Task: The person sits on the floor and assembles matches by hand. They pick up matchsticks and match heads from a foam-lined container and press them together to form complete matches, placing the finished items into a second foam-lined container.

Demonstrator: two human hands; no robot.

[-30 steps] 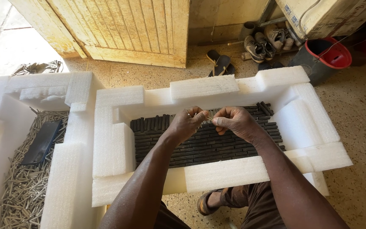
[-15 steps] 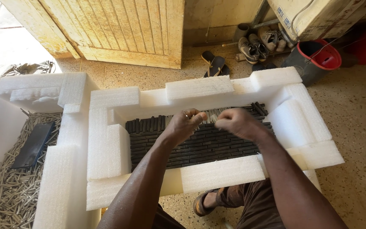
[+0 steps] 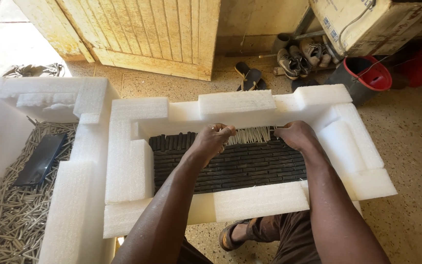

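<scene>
A white foam frame (image 3: 242, 198) lies in front of me, filled with rows of short black sticks (image 3: 240, 168). My left hand (image 3: 211, 142) and my right hand (image 3: 296, 134) are at the far edge of the black rows. Between them they hold a spread row of thin pale sticks (image 3: 251, 135), each hand gripping one end. The pale row hangs just above the black sticks, close to the frame's back wall.
A second foam tray (image 3: 74, 215) on the left holds many loose pale sticks (image 3: 10, 220) and a flat black object (image 3: 41, 159). Behind are a wooden door (image 3: 152, 34), sandals (image 3: 250, 78), shoes (image 3: 299, 56), a bucket with a red rim (image 3: 365, 78) and a cardboard box (image 3: 372, 22).
My hands have drawn apart, spreading the pale sticks into a wide row between them. The view has shifted slightly.
</scene>
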